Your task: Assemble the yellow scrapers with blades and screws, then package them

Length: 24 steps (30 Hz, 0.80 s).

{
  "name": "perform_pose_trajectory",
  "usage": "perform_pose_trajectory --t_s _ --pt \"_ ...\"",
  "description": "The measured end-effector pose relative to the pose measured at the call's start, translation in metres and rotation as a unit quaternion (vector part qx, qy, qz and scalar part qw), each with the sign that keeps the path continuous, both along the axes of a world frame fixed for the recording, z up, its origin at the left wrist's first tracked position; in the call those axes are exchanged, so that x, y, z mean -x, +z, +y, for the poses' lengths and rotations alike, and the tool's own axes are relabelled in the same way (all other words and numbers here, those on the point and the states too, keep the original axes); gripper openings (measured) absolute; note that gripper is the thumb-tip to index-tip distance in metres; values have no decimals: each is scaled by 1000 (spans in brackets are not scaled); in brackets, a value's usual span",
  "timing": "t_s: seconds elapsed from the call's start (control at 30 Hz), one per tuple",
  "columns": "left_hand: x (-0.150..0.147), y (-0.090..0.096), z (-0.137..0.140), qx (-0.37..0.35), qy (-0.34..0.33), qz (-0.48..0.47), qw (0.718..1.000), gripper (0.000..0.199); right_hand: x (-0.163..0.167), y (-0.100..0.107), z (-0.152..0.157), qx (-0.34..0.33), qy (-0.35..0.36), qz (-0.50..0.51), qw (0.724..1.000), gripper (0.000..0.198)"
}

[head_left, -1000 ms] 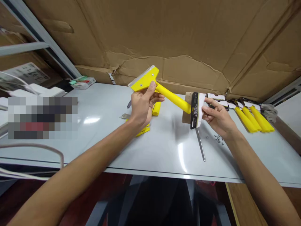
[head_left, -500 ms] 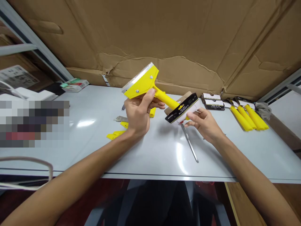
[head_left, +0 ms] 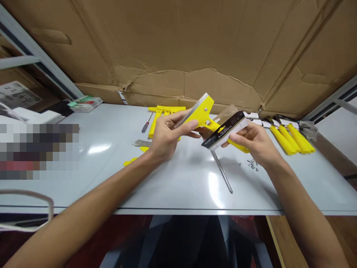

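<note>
A yellow scraper with a metal blade edge hangs tilted above the table. My left hand is closed round its wide head, thumb on the yellow face. The scraper's handle passes through a black-and-white packaging card, and its yellow end shows beyond. My right hand pinches this card close to the handle end. Below the card, a metal shaft lies on the table, its upper end hidden. Small screws lie loose beside my right wrist.
Yellow scraper handles and a small screwdriver lie behind my left hand. Blades and yellow plates are nearer. Carded yellow scrapers lie at right. A cardboard wall backs the table.
The scraper has moved right and lower, its head turned more edge-on. My left hand has shifted from the neck area onto the head. More handle now protrudes beyond the card at my right hand.
</note>
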State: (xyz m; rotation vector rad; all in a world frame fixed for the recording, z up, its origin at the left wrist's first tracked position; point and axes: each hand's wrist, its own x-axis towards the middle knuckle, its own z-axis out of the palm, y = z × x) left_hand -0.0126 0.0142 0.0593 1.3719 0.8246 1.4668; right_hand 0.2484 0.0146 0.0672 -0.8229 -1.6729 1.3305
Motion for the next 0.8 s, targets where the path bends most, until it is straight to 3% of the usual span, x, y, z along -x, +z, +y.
perform_pose_trajectory --t_s 0.2,0.3,0.43,0.57,0.67,0.8 --pt "4 1 2 41 22 57 997 36 -18 10 2 -14 16 -111 994 69" --pt "-7 -6 -5 28 0 92 995 38 -14 11 -5 -44 14 -145 988 66" --pt "-19 -18 -12 -24 -41 137 989 39 0 5 -13 -48 3 -91 995 72" --pt "-19 -22 -13 -17 -79 47 996 51 14 -3 -19 -45 -52 -34 997 82" --pt "-16 -14 -12 -47 -34 35 998 36 21 -6 -23 -79 -118 -76 987 85" --pt "-17 -6 -11 -18 52 50 997 46 22 -9 -23 -156 -124 -164 966 73"
